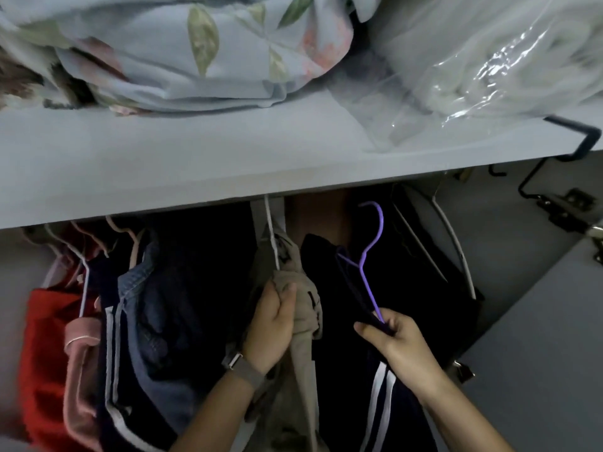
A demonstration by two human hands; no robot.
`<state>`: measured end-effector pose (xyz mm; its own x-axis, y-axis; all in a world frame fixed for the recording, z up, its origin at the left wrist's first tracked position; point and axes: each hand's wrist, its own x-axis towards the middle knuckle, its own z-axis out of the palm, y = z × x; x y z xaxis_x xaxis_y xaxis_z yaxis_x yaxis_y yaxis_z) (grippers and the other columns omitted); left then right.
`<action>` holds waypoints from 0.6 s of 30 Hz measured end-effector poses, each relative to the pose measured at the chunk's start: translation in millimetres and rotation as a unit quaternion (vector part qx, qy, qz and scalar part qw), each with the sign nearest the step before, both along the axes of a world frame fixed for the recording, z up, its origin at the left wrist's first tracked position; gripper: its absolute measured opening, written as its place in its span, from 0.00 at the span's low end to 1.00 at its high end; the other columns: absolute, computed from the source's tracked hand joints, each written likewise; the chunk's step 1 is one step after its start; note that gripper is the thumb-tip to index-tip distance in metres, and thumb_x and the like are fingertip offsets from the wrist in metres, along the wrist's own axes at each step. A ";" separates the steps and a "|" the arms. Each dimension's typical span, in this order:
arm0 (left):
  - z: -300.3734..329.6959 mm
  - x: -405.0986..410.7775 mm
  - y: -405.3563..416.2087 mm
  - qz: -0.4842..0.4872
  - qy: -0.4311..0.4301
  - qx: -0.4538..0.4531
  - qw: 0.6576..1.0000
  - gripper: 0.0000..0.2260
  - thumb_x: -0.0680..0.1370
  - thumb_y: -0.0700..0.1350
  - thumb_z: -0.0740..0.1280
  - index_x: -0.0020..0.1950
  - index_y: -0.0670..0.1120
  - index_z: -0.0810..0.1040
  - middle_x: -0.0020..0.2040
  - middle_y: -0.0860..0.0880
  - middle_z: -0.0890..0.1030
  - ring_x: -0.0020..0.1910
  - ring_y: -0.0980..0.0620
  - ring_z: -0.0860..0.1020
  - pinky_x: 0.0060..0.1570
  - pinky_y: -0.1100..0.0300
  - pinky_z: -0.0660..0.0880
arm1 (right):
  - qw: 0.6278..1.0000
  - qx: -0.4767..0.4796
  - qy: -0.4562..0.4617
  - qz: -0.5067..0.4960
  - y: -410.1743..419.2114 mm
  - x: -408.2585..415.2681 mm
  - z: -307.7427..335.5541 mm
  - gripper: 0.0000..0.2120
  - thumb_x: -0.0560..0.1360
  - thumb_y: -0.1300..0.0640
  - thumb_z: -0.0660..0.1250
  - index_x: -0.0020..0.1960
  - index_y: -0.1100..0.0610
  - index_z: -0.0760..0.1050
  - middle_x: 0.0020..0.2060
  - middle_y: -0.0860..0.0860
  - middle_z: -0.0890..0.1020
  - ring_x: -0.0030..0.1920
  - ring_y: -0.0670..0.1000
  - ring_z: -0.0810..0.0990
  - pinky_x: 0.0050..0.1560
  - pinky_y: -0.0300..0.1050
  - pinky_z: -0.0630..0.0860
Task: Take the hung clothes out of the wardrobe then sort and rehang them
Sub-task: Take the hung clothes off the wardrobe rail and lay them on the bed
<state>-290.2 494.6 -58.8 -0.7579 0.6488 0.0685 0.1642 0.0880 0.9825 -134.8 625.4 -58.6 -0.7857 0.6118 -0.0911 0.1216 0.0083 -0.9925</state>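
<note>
My left hand (272, 324) grips a beige garment (305, 308) that hangs on a white hanger (271, 236) under the shelf. My right hand (394, 337) pinches the lower end of a purple hanger (370, 252) together with the dark navy garment (385, 402) on it, which has white side stripes. The purple hook is off the rail and points up in front of the shelf edge. To the left hang denim clothing (153, 308), a navy striped piece (111, 337), a pink garment (80, 353) and a red one (42, 353).
A grey shelf (195, 168) spans the view above the clothes, carrying floral bedding (182, 50) and a clear plastic bag of white fabric (489, 63). An empty white hanger (456, 252) hangs at the right. The wardrobe door (548, 337) with its hinge (567, 207) stands open at right.
</note>
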 end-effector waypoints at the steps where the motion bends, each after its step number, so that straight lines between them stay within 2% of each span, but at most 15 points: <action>1: -6.4 6.6 2.9 -0.015 0.013 -0.011 1.000 0.21 0.79 0.57 0.55 0.66 0.47 0.69 0.60 0.52 0.76 0.62 0.58 0.73 0.65 0.63 0.67 | 1.000 0.009 -0.010 0.000 0.3 11.3 -0.3 0.07 0.75 0.63 0.69 0.40 0.67 0.77 0.33 0.56 0.80 0.36 0.51 0.80 0.39 0.40 0.75; 3: -17.6 20.4 9.3 -0.046 0.038 -0.029 0.998 0.25 0.77 0.62 0.55 0.67 0.47 0.69 0.62 0.51 0.76 0.64 0.57 0.72 0.68 0.57 0.66 | 0.999 0.017 -0.026 -0.018 3.3 36.5 -2.6 0.10 0.75 0.63 0.68 0.38 0.67 0.74 0.30 0.53 0.77 0.34 0.49 0.77 0.37 0.40 0.72; 6: -31.0 42.8 21.5 -0.091 0.045 -0.049 0.994 0.23 0.77 0.61 0.56 0.60 0.45 0.73 0.56 0.49 0.78 0.59 0.55 0.75 0.65 0.54 0.69 | 0.996 0.029 -0.050 -0.063 6.7 75.7 -4.7 0.13 0.75 0.61 0.69 0.34 0.61 0.71 0.28 0.51 0.73 0.31 0.48 0.73 0.34 0.40 0.69; 10: -38.1 83.8 36.7 -0.165 0.028 -0.040 0.985 0.17 0.78 0.56 0.59 0.54 0.44 0.75 0.47 0.51 0.80 0.49 0.61 0.78 0.50 0.70 0.71 | 0.990 0.021 -0.069 -0.118 -2.4 127.2 -11.8 0.16 0.75 0.59 0.69 0.32 0.61 0.67 0.28 0.52 0.69 0.30 0.49 0.69 0.34 0.43 0.65; 13: -39.2 127.1 42.5 -0.194 0.028 -0.046 0.980 0.09 0.80 0.48 0.60 0.49 0.43 0.73 0.41 0.49 0.79 0.38 0.60 0.78 0.41 0.65 0.74 | 0.987 0.014 -0.065 -0.143 -18.0 178.4 -11.9 0.19 0.70 0.52 0.70 0.34 0.64 0.64 0.29 0.53 0.66 0.32 0.50 0.65 0.34 0.46 0.62; 15: -36.0 161.5 41.4 -0.237 0.008 -0.058 0.970 0.08 0.79 0.45 0.61 0.46 0.41 0.71 0.37 0.44 0.77 0.31 0.57 0.77 0.30 0.63 0.74 | 0.983 0.015 -0.076 -0.168 -30.2 219.6 -9.6 0.20 0.69 0.51 0.70 0.35 0.66 0.66 0.30 0.53 0.68 0.33 0.49 0.66 0.35 0.45 0.64; 16: -34.4 179.4 39.5 -0.260 0.008 -0.061 0.964 0.08 0.79 0.44 0.61 0.45 0.40 0.71 0.38 0.43 0.77 0.31 0.57 0.77 0.29 0.65 0.73 | 0.979 0.020 -0.085 -0.183 -38.5 240.9 -8.2 0.19 0.69 0.51 0.70 0.36 0.66 0.68 0.30 0.52 0.69 0.33 0.49 0.67 0.35 0.45 0.65; 18: -34.5 215.3 33.2 -0.295 0.025 -0.059 0.953 0.07 0.78 0.44 0.62 0.46 0.40 0.72 0.42 0.46 0.79 0.39 0.60 0.78 0.38 0.68 0.74 | 0.971 0.033 -0.102 -0.212 -60.7 282.3 -7.0 0.17 0.71 0.53 0.70 0.34 0.63 0.68 0.29 0.49 0.70 0.32 0.47 0.68 0.34 0.44 0.65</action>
<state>-74.9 527.7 -93.3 -0.2569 0.9664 -0.0048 0.2650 0.0752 0.9613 147.5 564.7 -65.6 -0.4321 0.8860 -0.1679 0.3223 -0.0221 -0.9464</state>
